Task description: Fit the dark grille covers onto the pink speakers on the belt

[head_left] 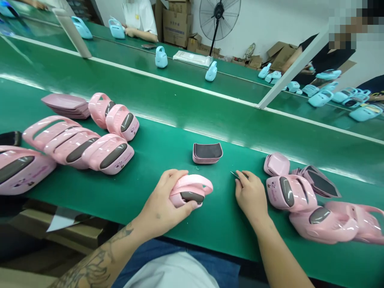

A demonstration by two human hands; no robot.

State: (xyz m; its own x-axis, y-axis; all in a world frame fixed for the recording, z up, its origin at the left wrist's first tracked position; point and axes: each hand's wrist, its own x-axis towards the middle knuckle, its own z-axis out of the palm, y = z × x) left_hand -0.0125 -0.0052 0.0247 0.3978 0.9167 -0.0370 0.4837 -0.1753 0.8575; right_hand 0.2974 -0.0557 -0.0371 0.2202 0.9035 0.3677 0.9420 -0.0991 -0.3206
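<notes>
Closest in, two bare hands above a green counter (210, 228), with a dark tattoo across the left forearm (96, 260). Left hand (162, 200) closed around a glossy pink plastic shell (192, 185), its grey oval panel (192, 196) low against the counter and its looped handle pointing right. Right hand (251, 197) apart from that shell, thumb and fingers pinched on a slim metal tool (235, 174), only the tip showing. Just beside the right hand, a pink shell with a grey panel (291, 193) and, touching it on the near side, more pink shells (327, 224); behind them, a pale pink piece (276, 164) and a stack of dark-lined trays (321, 182). Between the hands but farther off, a small stack of pink trays (207, 153) with dark linings. Off to the left, a cluster of pink shells (108, 154) and a stack of plain pink trays (66, 106). On the shells, a small printed cartoon figure and a line of script, too small to read. Past a white rail (174, 80), a second green belt (120, 44) with pale blue shells (161, 57), a co-worker's forearm (141, 35), cardboard boxes (177, 28) and a pedestal fan (219, 18).
</notes>
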